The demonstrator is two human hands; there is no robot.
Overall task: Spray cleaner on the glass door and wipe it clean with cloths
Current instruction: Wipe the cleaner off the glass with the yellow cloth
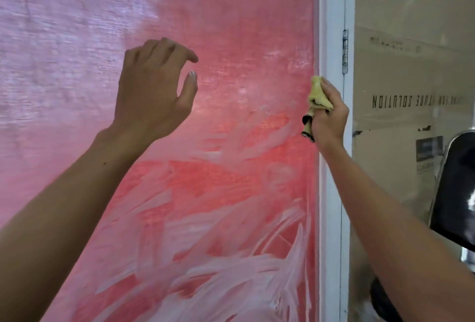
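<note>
The glass door [231, 38] fills most of the view, glowing pink-red, with white smeared streaks of cleaner across its lower half. My right hand [327, 118] grips a bunched yellow cloth [318, 95] with a dark edge, held against the glass at the pane's right edge, beside the white frame [331, 38]. My left hand [154, 87] is raised in front of the middle of the glass, holding nothing, its fingers loosely curved and thumb apart. I cannot tell whether it touches the pane.
A metal hinge [345, 51] sits on the white frame. Right of the frame is another pane [411, 77] covered in beige paper, with mirrored black lettering. A dark shiny chair back [457, 188] stands at the right edge.
</note>
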